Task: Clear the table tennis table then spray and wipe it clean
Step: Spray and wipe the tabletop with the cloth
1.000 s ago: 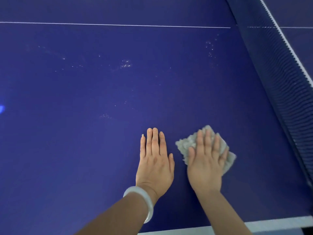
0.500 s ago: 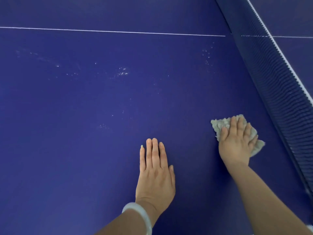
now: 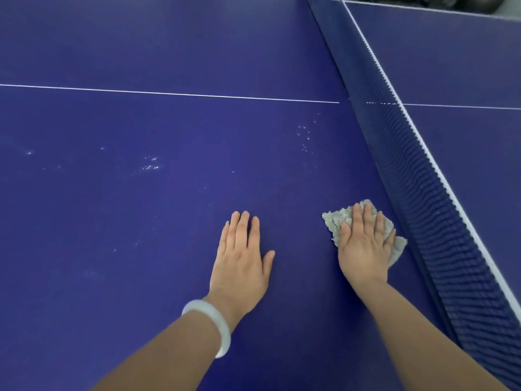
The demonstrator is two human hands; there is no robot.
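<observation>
We see the right hand [image 3: 363, 249] pressing flat, fingers straight, on the grey cloth [image 3: 337, 220] beside the net [image 3: 417, 176]; the left hand [image 3: 239, 258] rests flat and released on the blue bench [image 3: 141, 221], droplets [image 3: 149, 164] beyond

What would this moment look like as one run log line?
phase: wiping | right hand: flat on cloth beside net | left hand: flat on table | droplets: unwiped

1. Left hand [image 3: 239, 258] – bare; pale, smooth, round bangle [image 3: 210, 324] on the wrist.
2. Right hand [image 3: 363, 249] – bare, forearm unsleeved, nothing worn.
3. Fingernails short, unpainted.
</observation>
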